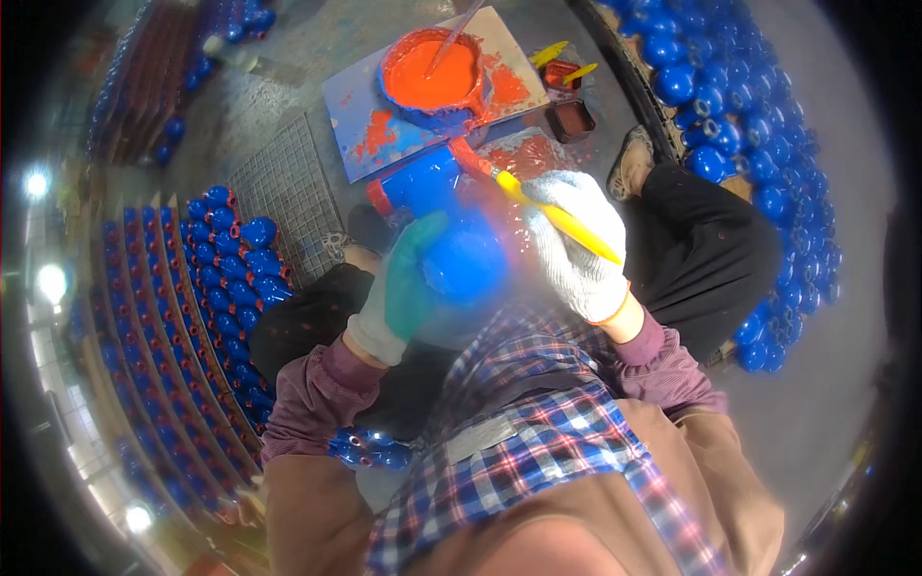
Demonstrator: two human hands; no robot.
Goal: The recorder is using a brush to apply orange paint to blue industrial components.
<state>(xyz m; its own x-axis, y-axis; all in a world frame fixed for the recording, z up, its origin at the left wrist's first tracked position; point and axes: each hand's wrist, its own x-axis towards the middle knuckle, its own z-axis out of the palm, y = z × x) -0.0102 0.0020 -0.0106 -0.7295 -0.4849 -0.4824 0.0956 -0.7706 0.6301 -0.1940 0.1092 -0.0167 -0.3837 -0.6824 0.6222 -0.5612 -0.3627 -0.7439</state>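
Observation:
My left hand, in a white glove with a green palm, grips a glossy blue valve body or pipe fitting. Its rounded near part is blurred; the cylindrical far part has a red rim at its left end. A paintbrush with a yellow handle lies in my right hand, whose white knit glove is closed round it. The red-coated bristles touch the fitting's far right end. Just beyond stands a paint bucket of orange-red paint, with a stick leaning in it.
Under the bucket lies a paint-smeared board. To its right are a dark square tin and a red tin with yellow-handled brushes. Blue fittings crowd the right side; more blue fittings stand in rows left, near a wire mesh.

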